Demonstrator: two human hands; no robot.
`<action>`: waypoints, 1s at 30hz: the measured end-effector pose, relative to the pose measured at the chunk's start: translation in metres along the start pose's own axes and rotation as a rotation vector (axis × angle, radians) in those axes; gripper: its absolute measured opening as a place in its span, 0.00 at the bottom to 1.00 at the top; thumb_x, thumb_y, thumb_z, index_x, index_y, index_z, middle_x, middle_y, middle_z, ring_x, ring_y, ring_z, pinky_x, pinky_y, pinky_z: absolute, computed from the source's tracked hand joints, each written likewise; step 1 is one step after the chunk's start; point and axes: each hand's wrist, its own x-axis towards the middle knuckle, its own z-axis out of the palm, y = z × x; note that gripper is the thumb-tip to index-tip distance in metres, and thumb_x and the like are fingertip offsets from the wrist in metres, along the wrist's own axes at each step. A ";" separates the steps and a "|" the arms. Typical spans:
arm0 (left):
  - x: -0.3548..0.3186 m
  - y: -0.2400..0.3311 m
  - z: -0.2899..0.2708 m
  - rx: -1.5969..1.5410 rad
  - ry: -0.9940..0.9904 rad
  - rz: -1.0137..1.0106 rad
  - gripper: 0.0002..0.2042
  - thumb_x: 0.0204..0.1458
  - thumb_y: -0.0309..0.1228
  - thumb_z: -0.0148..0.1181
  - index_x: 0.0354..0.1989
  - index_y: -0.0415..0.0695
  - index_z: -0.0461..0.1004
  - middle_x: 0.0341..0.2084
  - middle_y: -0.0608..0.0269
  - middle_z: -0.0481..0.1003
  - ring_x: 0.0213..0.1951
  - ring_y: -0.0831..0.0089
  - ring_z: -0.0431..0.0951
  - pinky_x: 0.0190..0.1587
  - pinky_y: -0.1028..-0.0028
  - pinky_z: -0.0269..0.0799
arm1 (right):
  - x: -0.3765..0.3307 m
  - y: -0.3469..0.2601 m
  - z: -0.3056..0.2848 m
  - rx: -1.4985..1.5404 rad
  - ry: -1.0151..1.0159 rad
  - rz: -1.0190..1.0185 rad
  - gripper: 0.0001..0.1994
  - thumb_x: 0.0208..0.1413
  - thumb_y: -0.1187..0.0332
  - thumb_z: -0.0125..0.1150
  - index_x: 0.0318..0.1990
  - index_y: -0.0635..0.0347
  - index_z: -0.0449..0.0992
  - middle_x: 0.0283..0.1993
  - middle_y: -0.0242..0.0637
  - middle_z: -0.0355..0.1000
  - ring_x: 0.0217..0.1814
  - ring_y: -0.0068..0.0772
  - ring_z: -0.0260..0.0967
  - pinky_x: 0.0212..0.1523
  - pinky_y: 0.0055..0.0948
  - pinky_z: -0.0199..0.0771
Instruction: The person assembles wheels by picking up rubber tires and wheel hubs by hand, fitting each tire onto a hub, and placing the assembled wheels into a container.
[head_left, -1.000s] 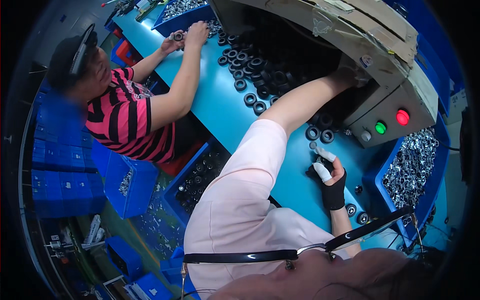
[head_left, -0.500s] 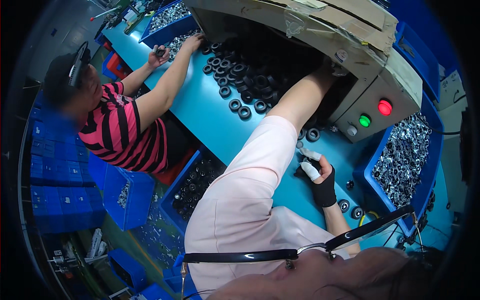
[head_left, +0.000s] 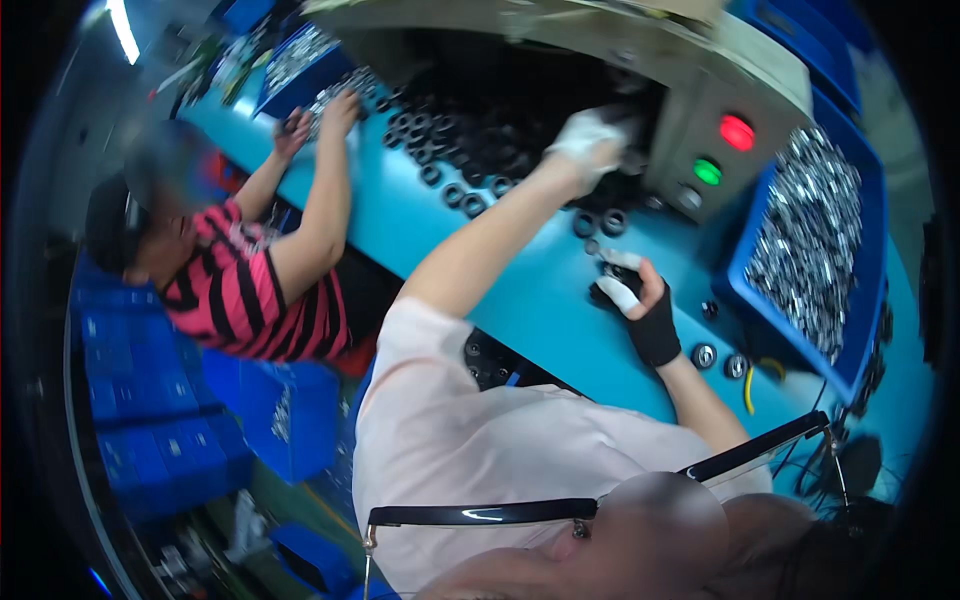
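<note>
My left hand (head_left: 588,143), in a white glove, is smeared by motion at the mouth of the beige machine (head_left: 735,85). Its fingers point into the dark opening, and I cannot make out whether they hold anything. My right hand (head_left: 640,295) wears a black fingerless glove with white covers on two fingers. Those fingers are closed round a black round part (head_left: 603,294), mostly hidden by them. Just beyond the fingertips lie black rings (head_left: 613,222) and a small round piece (head_left: 592,246) on the blue-green table (head_left: 520,310).
A heap of black rings (head_left: 450,150) spreads before the machine. At right stands a blue bin (head_left: 745,290) of shiny metal parts. Two black wheels with metal centres (head_left: 704,356) lie by my right wrist. A co-worker in a striped shirt (head_left: 265,300) handles parts at the far left.
My left hand has come back from deep inside the machine to its mouth, bringing the white glove into sight. My right hand keeps its closed grip. The whole view has shifted slightly.
</note>
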 end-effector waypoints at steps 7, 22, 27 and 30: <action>-0.136 -0.031 -0.018 -0.419 0.089 -0.218 0.22 0.57 0.32 0.53 0.56 0.33 0.61 0.45 0.49 0.71 0.45 0.56 0.76 0.51 0.63 0.73 | 0.001 0.007 0.011 -0.280 0.083 -0.276 0.17 0.55 0.73 0.55 0.53 0.62 0.68 0.42 0.48 0.71 0.43 0.39 0.72 0.44 0.29 0.69; -0.180 -0.051 -0.001 -0.466 0.140 -0.220 0.21 0.59 0.28 0.47 0.59 0.32 0.58 0.43 0.54 0.70 0.42 0.59 0.77 0.48 0.66 0.74 | -0.004 0.017 0.006 -0.163 0.039 -0.314 0.18 0.50 0.74 0.61 0.51 0.62 0.72 0.38 0.40 0.69 0.39 0.29 0.69 0.40 0.25 0.67; -0.180 -0.049 0.000 -0.430 0.141 -0.218 0.21 0.59 0.28 0.46 0.59 0.31 0.58 0.44 0.53 0.69 0.42 0.59 0.77 0.48 0.67 0.74 | -0.004 0.016 0.006 -0.166 0.037 -0.327 0.17 0.51 0.75 0.60 0.51 0.63 0.72 0.40 0.41 0.70 0.38 0.29 0.70 0.41 0.25 0.68; -0.180 -0.048 0.002 -0.401 0.150 -0.216 0.20 0.60 0.27 0.45 0.59 0.31 0.58 0.45 0.53 0.69 0.42 0.60 0.77 0.48 0.67 0.74 | -0.005 0.013 0.005 -0.181 0.033 -0.329 0.17 0.51 0.74 0.60 0.51 0.63 0.72 0.41 0.41 0.71 0.39 0.30 0.70 0.41 0.25 0.68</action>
